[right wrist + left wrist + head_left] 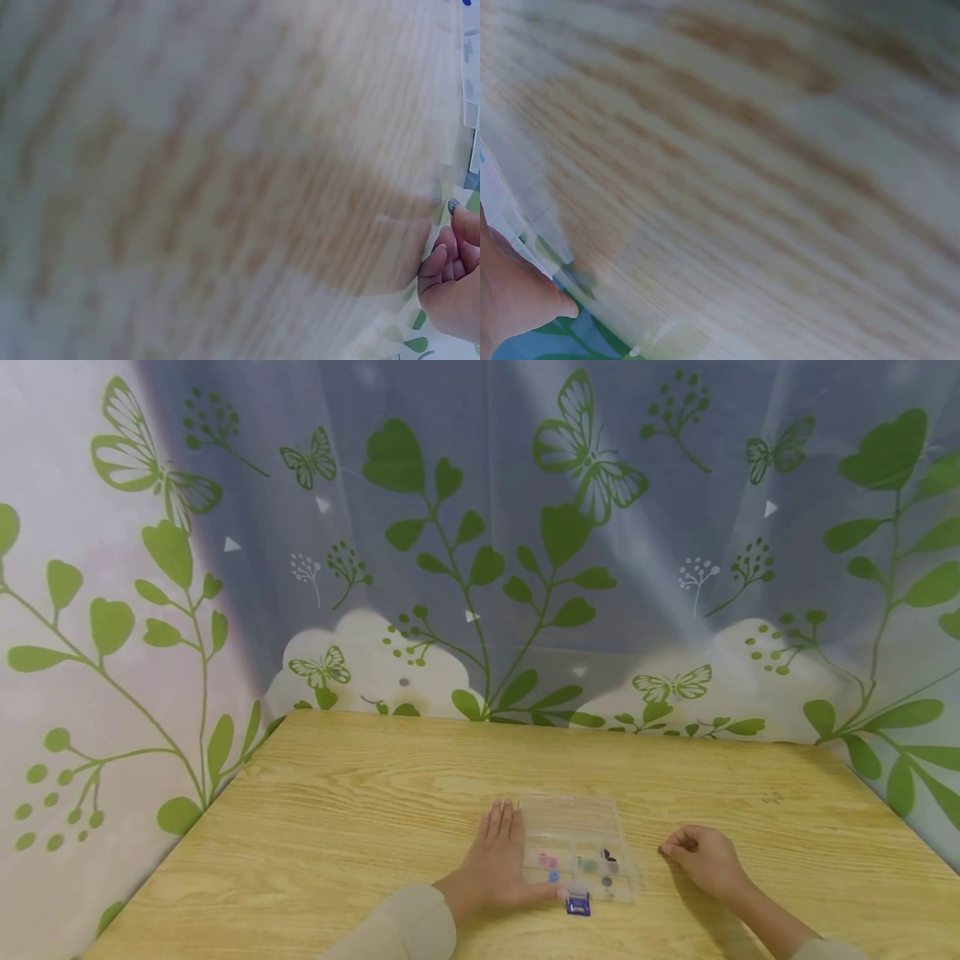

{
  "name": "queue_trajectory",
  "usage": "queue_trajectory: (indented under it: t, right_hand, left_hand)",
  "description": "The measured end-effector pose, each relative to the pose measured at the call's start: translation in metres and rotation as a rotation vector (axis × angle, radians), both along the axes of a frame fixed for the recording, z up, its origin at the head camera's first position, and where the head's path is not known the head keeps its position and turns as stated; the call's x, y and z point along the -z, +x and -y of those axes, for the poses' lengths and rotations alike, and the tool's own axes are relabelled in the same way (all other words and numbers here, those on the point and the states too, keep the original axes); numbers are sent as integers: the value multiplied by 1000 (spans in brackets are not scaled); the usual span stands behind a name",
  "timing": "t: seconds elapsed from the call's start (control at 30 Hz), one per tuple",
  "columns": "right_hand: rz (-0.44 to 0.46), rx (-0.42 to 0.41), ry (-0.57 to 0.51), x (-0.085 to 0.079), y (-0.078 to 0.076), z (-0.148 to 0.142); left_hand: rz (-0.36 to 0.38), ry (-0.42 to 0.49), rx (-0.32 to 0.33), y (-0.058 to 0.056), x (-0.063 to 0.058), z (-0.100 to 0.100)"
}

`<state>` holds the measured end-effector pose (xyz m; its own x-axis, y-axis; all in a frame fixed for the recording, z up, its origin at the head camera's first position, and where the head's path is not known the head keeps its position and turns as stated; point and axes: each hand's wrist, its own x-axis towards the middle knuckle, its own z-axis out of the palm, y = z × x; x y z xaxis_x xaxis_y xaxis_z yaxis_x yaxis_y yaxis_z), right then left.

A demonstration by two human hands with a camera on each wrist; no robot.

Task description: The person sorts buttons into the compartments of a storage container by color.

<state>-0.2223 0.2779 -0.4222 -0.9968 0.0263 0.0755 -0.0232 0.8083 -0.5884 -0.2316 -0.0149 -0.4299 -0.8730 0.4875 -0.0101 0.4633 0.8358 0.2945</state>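
A clear plastic compartment box lies on the table with its lid laid back. In its compartments are small pink pieces, a blue piece, a green piece and several dark round ones. A dark blue latch is at its front edge. My left hand rests along the box's left side, fingers straight, thumb stretched across the front edge near the latch. Right of the box, my right hand pinches a small dark button between thumb and forefinger, low over the wood.
The wood-grain table reaches back to a printed curtain with green leaves and butterflies. A few small, faint pieces lie farther back on the right side of the table.
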Motion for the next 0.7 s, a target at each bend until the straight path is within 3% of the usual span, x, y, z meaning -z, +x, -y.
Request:
queue_trajectory:
  t: [0.7]
  right_hand:
    - [13, 21, -114, -3, 5, 2]
  left_hand:
    - [28, -9, -13, 1, -4, 0]
